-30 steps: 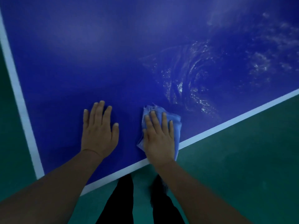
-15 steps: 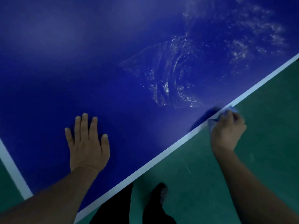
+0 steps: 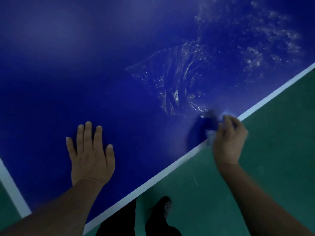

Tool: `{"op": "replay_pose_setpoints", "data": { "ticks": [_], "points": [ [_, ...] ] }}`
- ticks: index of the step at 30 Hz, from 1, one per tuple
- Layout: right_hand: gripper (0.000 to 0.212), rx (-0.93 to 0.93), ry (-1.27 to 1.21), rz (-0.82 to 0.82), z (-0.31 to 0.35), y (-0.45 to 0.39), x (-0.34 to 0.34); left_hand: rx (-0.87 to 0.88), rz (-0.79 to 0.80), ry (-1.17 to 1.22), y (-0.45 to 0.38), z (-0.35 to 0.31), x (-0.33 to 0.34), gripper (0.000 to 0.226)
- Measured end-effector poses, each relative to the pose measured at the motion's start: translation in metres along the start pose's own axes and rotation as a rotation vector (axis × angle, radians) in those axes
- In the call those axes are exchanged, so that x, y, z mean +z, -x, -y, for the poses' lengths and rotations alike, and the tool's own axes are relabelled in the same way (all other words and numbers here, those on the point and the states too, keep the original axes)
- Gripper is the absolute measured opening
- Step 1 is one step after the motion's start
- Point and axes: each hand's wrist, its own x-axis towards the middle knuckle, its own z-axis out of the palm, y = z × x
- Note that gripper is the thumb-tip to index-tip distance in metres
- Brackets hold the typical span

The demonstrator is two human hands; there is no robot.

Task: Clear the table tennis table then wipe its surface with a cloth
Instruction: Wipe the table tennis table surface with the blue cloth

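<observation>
From the head camera, the blue tabletop [image 3: 85, 65] fills most of the view, its white border line [image 3: 153, 178] running diagonally from lower left to upper right along the near edge. A second white line [image 3: 12, 188] marks the side edge at the far left. Swirled wet streaks [image 3: 180, 82] glint on the surface to the right of centre, with paler speckled patches [image 3: 265, 40] farther up and right.

The left hand [image 3: 90, 155] lies flat on the tabletop, palm down, fingers straight and slightly spread; its grip is released and holds nothing.

The right hand [image 3: 228, 140] sits at the near edge, over the white border line, its fingers curled around a light blue cloth [image 3: 211, 135]. The cloth is bunched and blurred, so only pale bits of it show at the fingers and beside the thumb; it touches the tabletop right at the edge, just below the wet streaks. A dark shadow lies on the blue surface just left of it.

Below the edge, green floor [image 3: 255, 176] shows, with dark trouser legs and a dark shoe [image 3: 165, 208].
</observation>
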Motion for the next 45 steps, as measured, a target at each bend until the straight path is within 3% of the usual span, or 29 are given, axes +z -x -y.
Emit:
{"op": "replay_pose_setpoints", "data": {
  "ticks": [1,3,5,10,15,19,23,25,30,40,45],
  "points": [
    [0.010,-0.160,-0.035,0.105,0.027,0.016,0.013,-0.005,0.004,-0.010,0.001,-0.001,-0.001,0.068],
    [0.039,-0.476,-0.043,0.218,0.076,0.051,0.051,-0.008,-0.003,-0.025,0.001,-0.001,-0.001,0.067],
    [0.055,-0.642,0.013,0.290,0.129,0.076,0.095,-0.014,-0.008,-0.033,0.000,0.000,-0.001,0.065],
    [0.046,-0.719,0.115,0.285,0.258,0.065,0.188,-0.019,0.013,-0.005,-0.002,0.003,0.001,0.065],
    [0.055,-0.635,0.201,0.337,0.297,0.029,0.226,0.000,-0.013,-0.052,-0.004,0.003,0.003,0.063],
    [0.045,-0.543,0.260,0.284,0.271,-0.009,0.213,0.003,-0.022,-0.054,-0.005,0.003,0.003,0.064],
    [0.051,-0.395,0.368,0.271,0.204,-0.029,0.181,0.017,-0.017,-0.022,-0.003,0.002,0.003,0.064],
    [0.050,-0.315,0.382,0.293,0.168,-0.028,0.162,0.020,-0.004,-0.035,-0.003,0.003,0.003,0.065],
    [0.042,-0.047,0.294,0.161,0.093,0.002,0.107,0.016,0.002,-0.044,-0.002,0.005,0.006,0.068],
    [0.034,-0.090,0.291,0.039,-0.023,-0.010,0.038,0.047,-0.062,0.023,-0.001,-0.018,-0.006,0.071],
    [0.044,0.113,0.417,0.123,-0.080,-0.066,-0.013,0.201,-0.100,0.050,-0.016,-0.064,-0.006,0.065]
  ]
}}
